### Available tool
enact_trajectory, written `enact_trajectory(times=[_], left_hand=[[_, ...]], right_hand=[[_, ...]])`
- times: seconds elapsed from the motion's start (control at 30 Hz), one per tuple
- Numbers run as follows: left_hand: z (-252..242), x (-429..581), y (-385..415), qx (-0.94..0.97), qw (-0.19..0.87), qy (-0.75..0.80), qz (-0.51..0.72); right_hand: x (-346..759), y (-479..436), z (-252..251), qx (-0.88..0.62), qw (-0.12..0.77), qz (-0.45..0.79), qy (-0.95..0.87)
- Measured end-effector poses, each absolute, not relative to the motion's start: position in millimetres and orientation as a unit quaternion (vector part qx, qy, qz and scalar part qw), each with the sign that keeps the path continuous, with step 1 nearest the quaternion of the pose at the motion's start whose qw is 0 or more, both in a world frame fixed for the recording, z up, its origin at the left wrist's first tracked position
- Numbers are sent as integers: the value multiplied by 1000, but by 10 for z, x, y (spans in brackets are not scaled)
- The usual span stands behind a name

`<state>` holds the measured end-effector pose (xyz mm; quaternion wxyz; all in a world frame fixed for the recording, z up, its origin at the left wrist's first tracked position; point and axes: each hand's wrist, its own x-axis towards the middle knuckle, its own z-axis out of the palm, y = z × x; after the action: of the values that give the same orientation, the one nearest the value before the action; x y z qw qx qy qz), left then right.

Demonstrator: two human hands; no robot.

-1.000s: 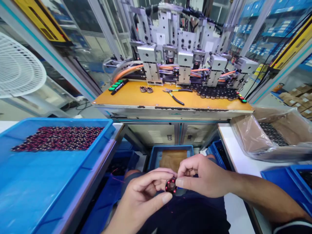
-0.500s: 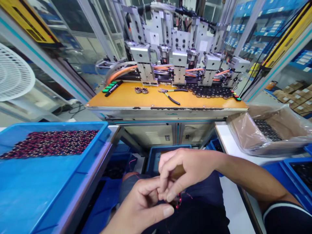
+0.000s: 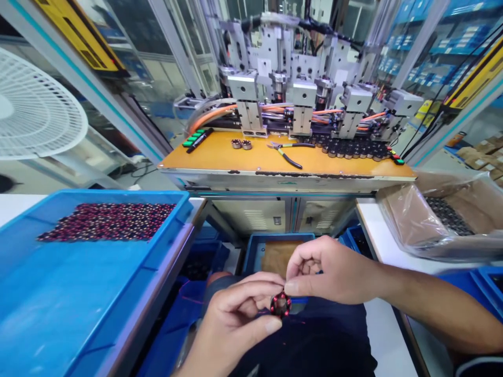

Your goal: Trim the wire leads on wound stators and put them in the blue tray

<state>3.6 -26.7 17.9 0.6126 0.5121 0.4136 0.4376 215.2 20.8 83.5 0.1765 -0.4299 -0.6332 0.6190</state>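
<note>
A small round black part with red windings [image 3: 280,305] is held above the lap. My left hand [image 3: 239,314] grips it from the left, with the thumb below and the fingers above. At its top edge, my right hand [image 3: 326,269] is closed in a pinch, thumb and index finger together; whatever lies between those fingertips is too small to make out. The two hands' fingertips nearly meet above the part.
A blue tray [image 3: 98,293] with many red-and-black parts is on the left. Ahead, an orange bench [image 3: 220,157] bears pliers [image 3: 288,157], metal rings and a machine [image 3: 302,94]. A plastic-lined carton [image 3: 408,214] sits at the right.
The round part has come into clear view, its ring face showing. My right hand has moved right from over my left fingers to the part's top edge. The camera view has shifted left.
</note>
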Motion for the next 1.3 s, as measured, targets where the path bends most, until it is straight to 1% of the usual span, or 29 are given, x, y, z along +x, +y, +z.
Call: enact_trajectory(times=[0.07,0.13,0.27,0.37,0.53,0.7,1.0,1.13,1.2,1.3], left_hand=[[170,20,-238,539,605,402,427],[169,19,-228,540,608,397,426],[167,62,-262,475,658,382,442],[140,81,-280,424,694,350,465],[119,57,-237,441,733,272,442],[161,89,-205,457,726,248,450],[168,119,-207,517,676,229,473],[103,105,-231,504,698,211,463],[51,97,-230,483,720,189,461],[-6,92,-216,455,749,164,452]], right_hand=[[2156,209,878,-433,149,601,-655],[2154,206,914,-427,140,566,-691],[2152,166,944,-404,144,527,-734],[2161,111,925,-402,167,508,-743],[2184,26,871,-360,235,508,-746],[2213,-49,863,-365,262,499,-742],[2166,-158,897,-397,258,493,-730],[2259,-175,920,-350,241,475,-771],[2347,-164,929,-313,233,405,-827],[2423,-111,917,-273,278,188,-902]])
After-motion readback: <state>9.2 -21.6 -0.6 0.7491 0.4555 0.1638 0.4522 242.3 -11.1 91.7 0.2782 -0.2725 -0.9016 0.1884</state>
